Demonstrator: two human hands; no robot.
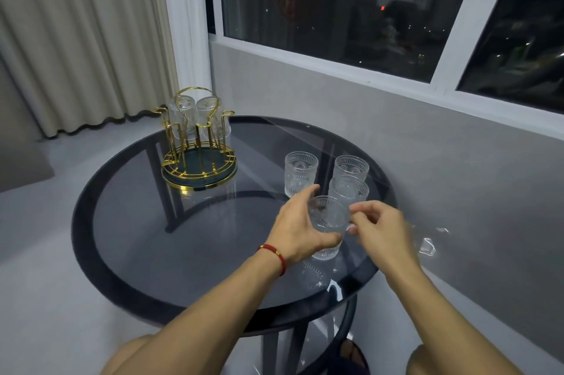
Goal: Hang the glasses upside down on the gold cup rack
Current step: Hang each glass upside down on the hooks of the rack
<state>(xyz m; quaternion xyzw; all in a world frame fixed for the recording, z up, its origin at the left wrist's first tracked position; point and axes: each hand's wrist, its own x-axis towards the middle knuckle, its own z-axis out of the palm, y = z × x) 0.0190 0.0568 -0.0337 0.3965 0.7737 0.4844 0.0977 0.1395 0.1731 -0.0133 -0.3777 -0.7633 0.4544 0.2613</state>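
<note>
The gold cup rack (198, 157) stands on the far left of the round glass table (128, 237), with two embossed glasses (183, 118) hanging upside down on its back prongs. Three clear glasses stand upright at the right: one (300, 171) toward the middle, two (351, 167) behind the hands. My left hand (300, 228) wraps around the nearest glass (329, 219) from the left. My right hand (378, 225) pinches the same glass at its right rim. The glass sits upright, at or just above the tabletop.
A grey wall with a window sill runs close along the table's right side. Curtains hang at the back left. My knees show below the table's near edge. Dark table legs are visible through the glass top.
</note>
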